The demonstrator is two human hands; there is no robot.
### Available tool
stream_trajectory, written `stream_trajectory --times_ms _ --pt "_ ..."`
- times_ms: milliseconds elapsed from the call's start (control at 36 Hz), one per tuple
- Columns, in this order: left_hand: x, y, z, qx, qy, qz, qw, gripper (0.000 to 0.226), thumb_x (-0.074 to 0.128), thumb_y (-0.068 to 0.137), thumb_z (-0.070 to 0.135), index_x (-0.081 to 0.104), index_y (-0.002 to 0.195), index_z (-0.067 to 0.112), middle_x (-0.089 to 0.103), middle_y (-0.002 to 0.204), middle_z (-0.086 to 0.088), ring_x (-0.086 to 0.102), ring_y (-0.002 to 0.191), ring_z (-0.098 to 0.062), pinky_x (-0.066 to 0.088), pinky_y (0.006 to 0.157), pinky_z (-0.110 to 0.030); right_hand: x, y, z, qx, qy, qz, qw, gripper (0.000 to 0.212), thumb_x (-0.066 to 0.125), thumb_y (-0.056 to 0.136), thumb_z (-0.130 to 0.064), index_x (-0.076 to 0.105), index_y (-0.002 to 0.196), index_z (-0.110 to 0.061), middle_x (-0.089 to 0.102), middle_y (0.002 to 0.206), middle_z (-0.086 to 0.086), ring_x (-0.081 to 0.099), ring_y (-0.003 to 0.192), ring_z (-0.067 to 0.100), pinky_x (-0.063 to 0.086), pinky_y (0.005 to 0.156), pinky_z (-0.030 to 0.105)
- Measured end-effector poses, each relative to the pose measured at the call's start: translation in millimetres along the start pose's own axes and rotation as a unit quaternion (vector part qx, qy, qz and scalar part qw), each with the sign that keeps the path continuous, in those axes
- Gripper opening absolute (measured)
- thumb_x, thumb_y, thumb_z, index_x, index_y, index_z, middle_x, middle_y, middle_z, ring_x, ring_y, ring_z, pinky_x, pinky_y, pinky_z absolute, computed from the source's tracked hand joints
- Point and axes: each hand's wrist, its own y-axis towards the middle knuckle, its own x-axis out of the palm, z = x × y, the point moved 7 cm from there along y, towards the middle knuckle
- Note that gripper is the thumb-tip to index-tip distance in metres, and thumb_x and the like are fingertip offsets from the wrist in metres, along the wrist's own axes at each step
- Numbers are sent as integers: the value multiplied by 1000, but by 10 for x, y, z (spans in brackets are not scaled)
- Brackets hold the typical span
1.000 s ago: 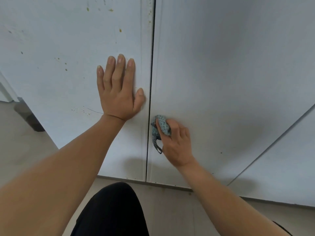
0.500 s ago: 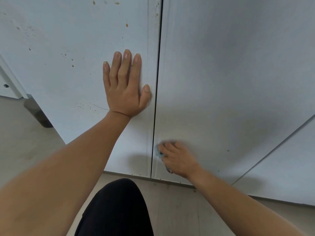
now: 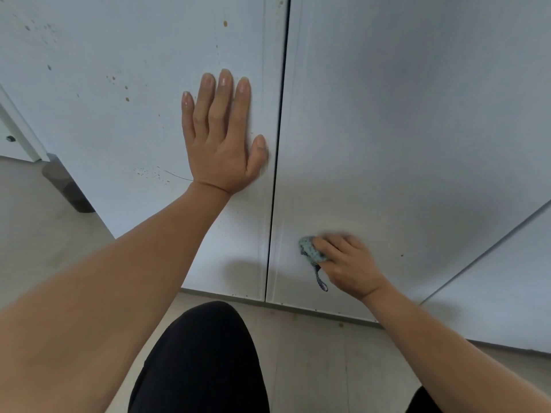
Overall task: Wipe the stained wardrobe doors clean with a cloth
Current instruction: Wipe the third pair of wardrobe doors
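Head view, change: the right hand (image 3: pixel 348 263) has slid the cloth (image 3: pixel 313 251) down the right door (image 3: pixel 417 114) and out from the gap (image 3: pixel 277 144). A second ago it rubbed just under the left thumb, hard by that gap.
Right hand, state: fingers curled over the bunched blue cloth, pressing it to the panel. Its fingertips are blurred, so it seems to be mid-stroke.
Cloth, place: under the right fingers, low on the right door, its dark loop (image 3: pixel 320 281) dangling below the hand.
Left hand (image 3: pixel 222 138), state: fingers straight, palm flat on the left door (image 3: pixel 119 114), holding nothing. It has stayed there, probably bracing.
Meaning for the task: the lower strip of the right door is likely nearly done. The left door is not.
Left of the left hand: brown spots (image 3: pixel 126 98) and a speckled patch (image 3: pixel 149 172) by the wrist.
Right of the right hand: one dark speck (image 3: pixel 402 255), then a third door (image 3: pixel 507 278).
Below both hands: the floor (image 3: pixel 313 353) and a dark-clad knee (image 3: pixel 202 353).
In the way: the braced left hand covers part of the left door and must shift before that patch can be wiped.
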Motion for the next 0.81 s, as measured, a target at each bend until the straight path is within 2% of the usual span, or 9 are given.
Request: stream_trajectory --times_ms 83,139,194,250,306,444,556,695,806 --pt "0 -15 -4 1 1 -6 1000 67 44 95 38 49 150 2 51 150 -25 40 143 -43 34 116 -64 -120 57 149 76 6 40 996 30 51 93 -2 77 103 -13 64 116 5 59 98 28 43 72 38" --pt "-2 -14 -13 3 7 -2 1000 67 44 95 38 48 151 2 52 150 -25 40 142 -43 34 116 -64 -116 89 159 64 -2 44 997 27 52 94 -2 77 99 -12 65 116 6 60 96 28 43 71 38" --pt "-6 -14 -2 5 -3 4 1000 66 42 96 38 48 151 3 52 150 -26 40 142 -43 34 116 -65 29 -33 -13 -14 -8 -15 1000 31 47 98 -6 75 89 -12 68 115 6 64 94 28 44 71 37" --pt "-8 -14 6 4 6 2 1000 66 41 97 38 47 152 3 51 150 -26 39 143 -44 33 117 -65 212 -188 -169 -69 -3 -92 993 25 52 95 -8 74 84 -14 63 118 3 65 93 25 44 70 37" --pt "-3 -21 3 7 1 7 1000 65 40 97 37 46 153 3 51 151 -26 39 143 -44 31 118 -64 200 -269 -155 -43 12 -114 992 19 58 88 -10 75 83 -16 64 117 2 62 91 25 43 71 36" --pt "-3 -45 -12 4 4 17 1000 66 41 97 35 45 154 2 50 151 -27 38 143 -45 31 117 -65 -611 -367 502 172 -16 58 983 45 56 82 6 75 117 -15 63 115 9 59 89 34 49 72 40" --pt "-14 -39 6 5 4 24 1000 66 42 96 34 46 153 2 50 150 -27 38 143 -45 31 117 -65 -1096 -522 1013 230 -73 133 961 45 54 82 9 73 120 -7 52 121 12 53 95 35 46 82 42" --pt "-24 -37 7 11 3 32 999 67 40 97 36 43 155 3 49 151 -28 36 144 -45 15 127 -51 -625 -518 835 160 -71 68 982 36 60 88 2 74 120 -10 53 124 9 59 97 36 52 77 43" --pt "-7 -35 18 13 8 26 1000 68 41 97 36 42 156 3 49 152 -28 36 144 -45 20 125 -55 -39 -685 340 -26 -5 -77 997 23 58 89 -9 77 102 -10 57 124 6 64 98 30 52 76 40"
